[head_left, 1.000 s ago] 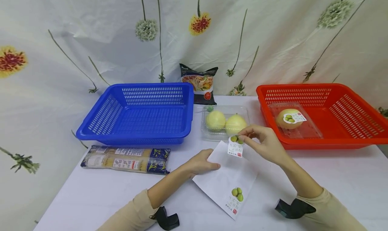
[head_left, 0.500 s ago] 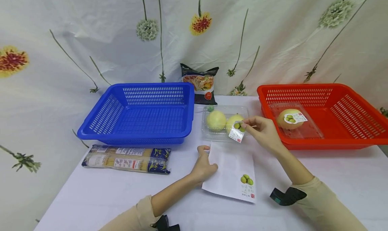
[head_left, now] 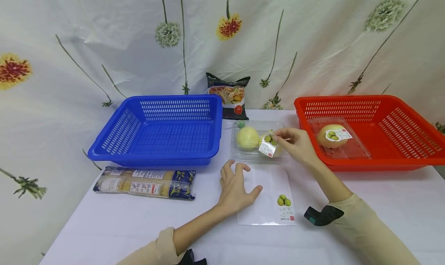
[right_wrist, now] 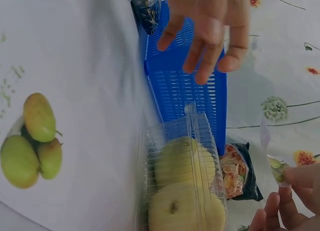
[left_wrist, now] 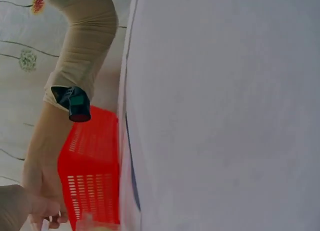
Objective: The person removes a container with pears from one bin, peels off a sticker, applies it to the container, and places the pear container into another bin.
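Note:
My right hand pinches a peeled label sticker printed with green fruit and writing, its tail hanging over the clear plastic box. Inside the box are two pale yellow-green pears, the right one partly hidden behind the sticker. The right wrist view shows the sticker bent between thumb and fingers. Fingers spread and bent slightly, my left hand hovers at the left edge of a white backing sheet and holds nothing. One more fruit label is on the sheet's lower right corner.
A blue basket stands at the left, with packaged noodles lying before it. A black snack-like packet leans at the back. In the red basket at the right sits a clear box with a labelled pear.
The right hand has carried the sticker up over the box of pears. The left hand has let go of the sheet, which has turned straight and now lies on the table.

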Motion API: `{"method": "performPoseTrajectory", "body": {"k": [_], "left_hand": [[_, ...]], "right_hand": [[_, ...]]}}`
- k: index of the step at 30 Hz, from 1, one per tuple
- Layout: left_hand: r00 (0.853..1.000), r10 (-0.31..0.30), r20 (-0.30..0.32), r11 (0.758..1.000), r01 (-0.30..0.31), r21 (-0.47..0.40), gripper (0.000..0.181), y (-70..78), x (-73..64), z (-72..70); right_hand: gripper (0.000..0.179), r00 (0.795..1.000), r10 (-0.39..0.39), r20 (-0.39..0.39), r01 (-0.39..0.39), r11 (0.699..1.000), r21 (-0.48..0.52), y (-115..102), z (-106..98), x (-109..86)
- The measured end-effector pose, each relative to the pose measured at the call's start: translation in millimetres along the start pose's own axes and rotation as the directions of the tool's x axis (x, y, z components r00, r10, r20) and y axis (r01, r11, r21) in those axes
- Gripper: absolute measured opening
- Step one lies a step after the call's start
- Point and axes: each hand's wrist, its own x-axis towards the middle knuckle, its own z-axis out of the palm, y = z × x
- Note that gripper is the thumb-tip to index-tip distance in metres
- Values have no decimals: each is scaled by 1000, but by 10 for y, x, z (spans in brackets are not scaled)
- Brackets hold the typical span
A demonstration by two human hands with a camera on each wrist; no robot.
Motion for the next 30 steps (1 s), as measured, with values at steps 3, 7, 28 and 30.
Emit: {"method": "performPoseTrajectory", "body": {"k": [3, 7, 28, 30], "left_hand": [[990, 138, -32, 990, -138, -2, 40, 109, 133, -101], [966, 240, -94, 967, -246, -65, 40, 192, 469, -215], [964, 155, -218, 958, -201, -206, 11, 126, 1305, -92], [967, 122, -223, 959, -173, -224, 14, 132, 1327, -91]], "right_hand": [[14, 1000, -16, 21, 16, 1000, 0, 6, 2, 48], [14, 998, -25, 61, 24, 1000, 13, 21, 21, 114], [20, 998, 38, -59, -32, 994, 106, 0, 143, 320], [16, 998, 39, -47, -36, 997, 70, 8, 136, 323]]}}
